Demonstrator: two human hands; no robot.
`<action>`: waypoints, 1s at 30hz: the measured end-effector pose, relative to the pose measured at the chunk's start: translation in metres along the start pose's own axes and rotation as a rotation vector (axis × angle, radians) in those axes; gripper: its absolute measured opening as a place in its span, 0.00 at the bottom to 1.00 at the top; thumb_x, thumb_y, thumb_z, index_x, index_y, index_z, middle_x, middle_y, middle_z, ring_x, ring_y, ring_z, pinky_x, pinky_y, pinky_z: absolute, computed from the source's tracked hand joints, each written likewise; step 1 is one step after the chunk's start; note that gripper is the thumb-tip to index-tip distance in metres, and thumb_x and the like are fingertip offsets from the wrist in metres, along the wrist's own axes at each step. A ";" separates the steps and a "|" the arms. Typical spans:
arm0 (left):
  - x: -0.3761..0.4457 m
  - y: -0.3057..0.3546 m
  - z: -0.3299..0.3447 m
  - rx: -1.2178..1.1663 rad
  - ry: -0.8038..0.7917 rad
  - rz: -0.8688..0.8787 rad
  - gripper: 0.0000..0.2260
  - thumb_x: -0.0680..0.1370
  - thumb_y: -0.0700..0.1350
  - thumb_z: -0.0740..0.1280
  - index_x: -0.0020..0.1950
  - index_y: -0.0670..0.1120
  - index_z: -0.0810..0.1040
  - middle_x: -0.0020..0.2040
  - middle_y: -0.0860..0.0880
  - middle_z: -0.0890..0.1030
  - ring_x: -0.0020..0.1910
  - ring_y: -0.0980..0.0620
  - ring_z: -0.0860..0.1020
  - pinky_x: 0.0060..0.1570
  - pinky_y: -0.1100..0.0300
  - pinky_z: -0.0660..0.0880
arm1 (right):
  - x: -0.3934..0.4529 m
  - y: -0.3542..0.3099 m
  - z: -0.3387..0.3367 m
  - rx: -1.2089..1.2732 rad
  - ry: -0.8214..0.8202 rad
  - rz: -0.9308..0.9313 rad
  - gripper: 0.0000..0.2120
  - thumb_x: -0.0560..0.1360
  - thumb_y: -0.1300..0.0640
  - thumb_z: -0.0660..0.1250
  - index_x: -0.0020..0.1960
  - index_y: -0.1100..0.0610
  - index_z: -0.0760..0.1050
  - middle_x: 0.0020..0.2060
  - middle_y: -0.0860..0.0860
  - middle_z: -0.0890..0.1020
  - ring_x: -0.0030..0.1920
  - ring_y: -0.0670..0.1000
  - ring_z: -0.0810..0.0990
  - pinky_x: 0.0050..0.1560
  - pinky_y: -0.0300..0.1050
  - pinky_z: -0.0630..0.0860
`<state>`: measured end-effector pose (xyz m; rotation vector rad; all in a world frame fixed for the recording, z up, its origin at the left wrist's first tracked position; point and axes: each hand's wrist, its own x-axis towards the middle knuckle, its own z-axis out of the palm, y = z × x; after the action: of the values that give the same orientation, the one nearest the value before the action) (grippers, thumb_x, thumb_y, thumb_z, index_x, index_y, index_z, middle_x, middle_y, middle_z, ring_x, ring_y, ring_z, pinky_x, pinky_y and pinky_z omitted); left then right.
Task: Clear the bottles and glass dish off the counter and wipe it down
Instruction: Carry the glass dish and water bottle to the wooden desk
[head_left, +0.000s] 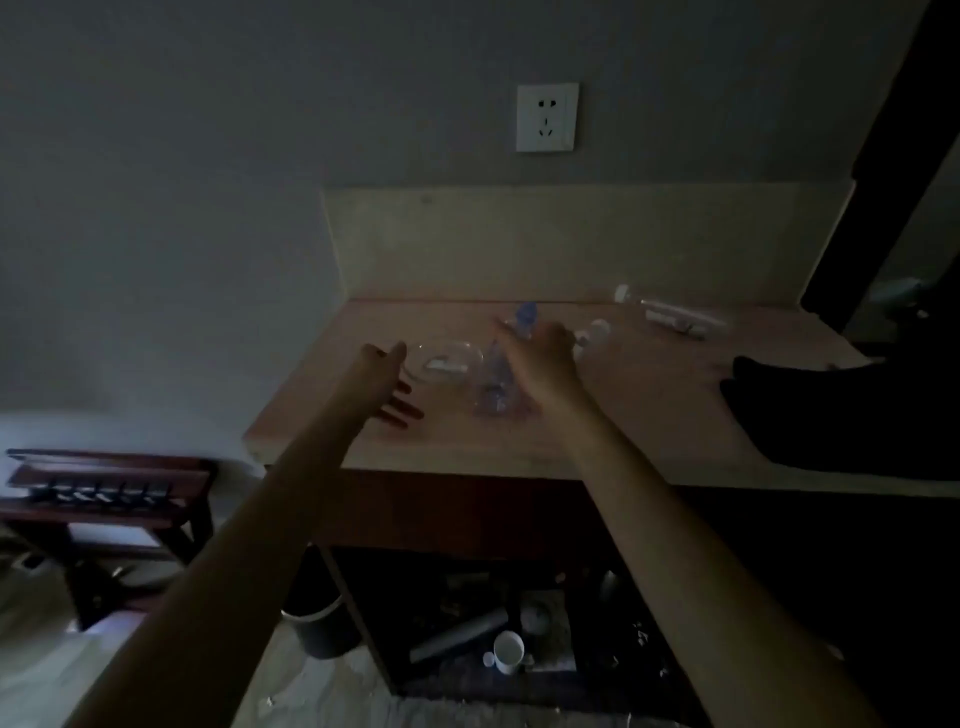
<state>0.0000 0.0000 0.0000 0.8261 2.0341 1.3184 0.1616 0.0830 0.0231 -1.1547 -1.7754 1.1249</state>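
Reaching right hand (540, 353) over bottle (496, 387) | grip unclear | left hand (387, 387) spread

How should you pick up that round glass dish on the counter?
Probably by its rim. The glass dish sits flat and shallow on the counter, so there is little wall to wrap. The left hand is open right beside its left edge; coming from that side, thumb over the rim, avoids the plastic bottle on the right.
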 end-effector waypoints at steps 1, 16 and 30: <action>0.010 0.001 0.000 0.013 -0.009 -0.025 0.21 0.84 0.53 0.56 0.67 0.37 0.63 0.49 0.36 0.78 0.30 0.41 0.82 0.29 0.50 0.81 | 0.007 -0.002 0.011 -0.043 -0.027 0.065 0.29 0.75 0.41 0.65 0.60 0.66 0.71 0.58 0.60 0.72 0.63 0.58 0.72 0.57 0.47 0.72; 0.093 -0.028 0.013 0.154 -0.115 0.041 0.12 0.83 0.43 0.54 0.56 0.35 0.70 0.40 0.36 0.77 0.19 0.46 0.76 0.21 0.55 0.77 | 0.064 0.041 0.058 -0.327 0.129 0.331 0.39 0.72 0.40 0.66 0.72 0.62 0.58 0.66 0.59 0.67 0.66 0.60 0.68 0.62 0.50 0.68; 0.041 -0.033 -0.041 -0.115 0.112 0.028 0.10 0.84 0.41 0.54 0.50 0.42 0.74 0.35 0.45 0.74 0.25 0.47 0.73 0.16 0.64 0.68 | 0.038 0.037 0.049 0.397 -0.185 0.165 0.13 0.71 0.53 0.72 0.54 0.57 0.80 0.43 0.53 0.85 0.45 0.53 0.84 0.47 0.51 0.80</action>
<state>-0.0634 -0.0032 -0.0216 0.7463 2.0160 1.5123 0.1161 0.1133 -0.0247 -0.9908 -1.5116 1.6422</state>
